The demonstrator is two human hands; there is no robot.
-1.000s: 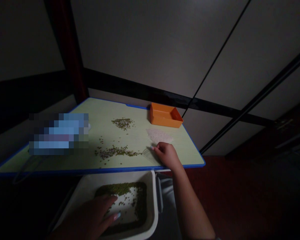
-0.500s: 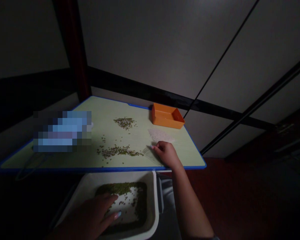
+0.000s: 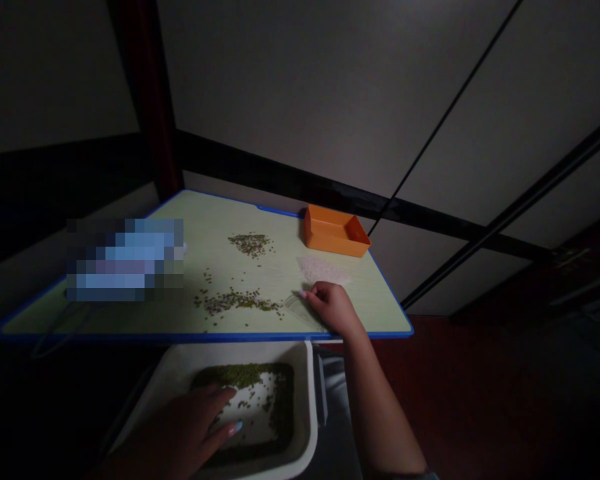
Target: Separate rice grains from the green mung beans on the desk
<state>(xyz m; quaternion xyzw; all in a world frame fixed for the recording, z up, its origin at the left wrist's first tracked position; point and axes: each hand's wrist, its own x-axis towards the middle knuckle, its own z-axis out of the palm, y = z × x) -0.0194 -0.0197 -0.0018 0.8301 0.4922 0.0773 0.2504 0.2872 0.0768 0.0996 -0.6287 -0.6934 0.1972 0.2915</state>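
My right hand is closed, thumb and fingers pinching a clear flat plastic piece with curved lines, apparently a set square, against the pale board. Just left of that piece lies a scattered band of small green beans. A heap of white grains like rice is beyond my right fingers. My left hand reaches over a white tub below the board's front edge, thumb and fingers apart. Green beans line the tub's floor and sides; whether my left fingertips touch them I cannot tell.
The pale green board has a blue rim. Another pile of beans lies farther back. An orange box stands at the back right edge. A blurred-out blue object is on the left, with a cord or strap near it. Panelled wall rises behind.
The clear plastic piece shifts very slightly under my right hand, and a few beans by its edge have moved. My left hand stays in place.
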